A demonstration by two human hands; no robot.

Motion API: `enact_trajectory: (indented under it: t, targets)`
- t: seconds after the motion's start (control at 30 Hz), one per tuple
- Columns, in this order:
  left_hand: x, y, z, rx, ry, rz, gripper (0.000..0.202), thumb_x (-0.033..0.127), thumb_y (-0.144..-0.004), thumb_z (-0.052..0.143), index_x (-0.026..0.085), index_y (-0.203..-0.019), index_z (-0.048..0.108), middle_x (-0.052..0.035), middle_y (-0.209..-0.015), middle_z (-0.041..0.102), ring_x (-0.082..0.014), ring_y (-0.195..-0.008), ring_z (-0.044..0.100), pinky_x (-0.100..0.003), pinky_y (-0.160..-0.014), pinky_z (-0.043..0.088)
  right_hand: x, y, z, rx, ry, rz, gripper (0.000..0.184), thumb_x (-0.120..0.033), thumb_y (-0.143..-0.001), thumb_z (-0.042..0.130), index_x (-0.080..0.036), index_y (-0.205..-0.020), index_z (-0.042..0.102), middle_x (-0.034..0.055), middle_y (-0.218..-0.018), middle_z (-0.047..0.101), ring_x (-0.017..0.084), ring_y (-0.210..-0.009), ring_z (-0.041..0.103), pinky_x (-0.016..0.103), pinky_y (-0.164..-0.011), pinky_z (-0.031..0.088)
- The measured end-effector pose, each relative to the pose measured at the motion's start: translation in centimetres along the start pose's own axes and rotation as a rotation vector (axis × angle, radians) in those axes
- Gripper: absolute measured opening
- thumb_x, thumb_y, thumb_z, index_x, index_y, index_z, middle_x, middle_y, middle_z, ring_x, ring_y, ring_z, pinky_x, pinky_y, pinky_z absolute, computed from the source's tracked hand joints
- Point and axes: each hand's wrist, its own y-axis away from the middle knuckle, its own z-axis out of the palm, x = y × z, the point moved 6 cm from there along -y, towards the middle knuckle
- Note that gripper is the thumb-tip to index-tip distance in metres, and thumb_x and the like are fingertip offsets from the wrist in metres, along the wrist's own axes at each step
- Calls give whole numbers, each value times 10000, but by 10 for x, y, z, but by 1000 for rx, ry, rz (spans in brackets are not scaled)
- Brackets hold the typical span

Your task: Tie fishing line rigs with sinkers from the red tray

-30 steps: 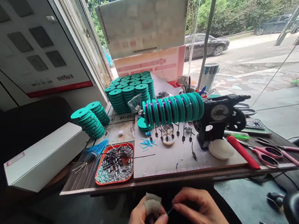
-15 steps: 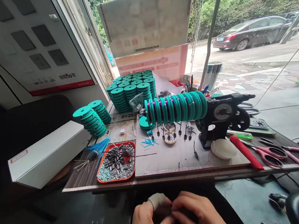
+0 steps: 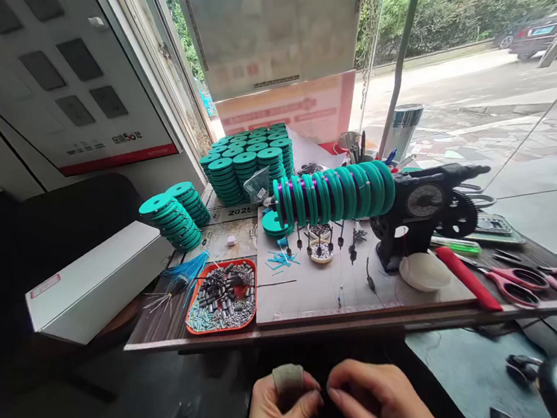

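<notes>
My left hand (image 3: 284, 409), with a pale wrap on its index finger, is low in front of the table edge, thumb and index pinched together. Facing it across a small gap, my right hand (image 3: 380, 398) also holds its thumb and fingertips pressed together. Whatever lies in either pinch is too small to make out. Beyond the hands, green foam spools (image 3: 337, 192) sit in a row on a black winding machine (image 3: 423, 202). Small dark weights hang on thin lines below them. A pale board (image 3: 294, 304) lies under the spools.
An orange-rimmed tray (image 3: 189, 326) of small metal parts stands left of the board. Stacked green spools (image 3: 225, 181) fill the back, near a white box (image 3: 96, 283). Pink-handled scissors (image 3: 516, 286), a red bar (image 3: 467, 279) and a white bowl (image 3: 424, 273) lie at the right.
My hands have drawn slightly apart, so a gap now shows between the fingertips. The view has shifted a little, and the car outside appears further right.
</notes>
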Motion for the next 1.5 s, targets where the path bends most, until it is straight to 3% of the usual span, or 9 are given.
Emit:
enact_trajectory:
  t: [0.33,0.5,0.93,1.5]
  targets:
    - [21,-1,3,-42,-174,291,150,319,-655,750,188,-616,689,-11,-677,641,-132,-672,603,-157,-642,478,1,-3,5,-35,-100,214,215,-289,-777,495,-131,-716,627,7,-667,595,74,-636,490,144,-618,355]
    - [24,0,4,-50,-195,353,130,292,-684,731,191,-617,685,-11,-676,646,-128,-663,615,-155,-637,491,0,-5,6,-46,-178,222,216,-280,-765,486,-112,-697,604,-2,-619,547,59,-592,448,137,-566,328]
    - [19,1,4,-76,-257,307,156,331,-727,693,188,-665,679,-20,-722,647,-142,-707,619,-182,-677,495,1,-6,7,-60,-245,253,202,-276,-748,493,-109,-668,575,-19,-592,495,49,-579,402,140,-552,298]
    - [20,1,4,-85,-285,351,141,320,-733,684,190,-679,689,-31,-737,662,-153,-723,634,-196,-688,509,0,-8,6,-60,-259,249,186,-255,-736,489,-106,-659,570,-23,-578,486,42,-560,397,134,-533,294]
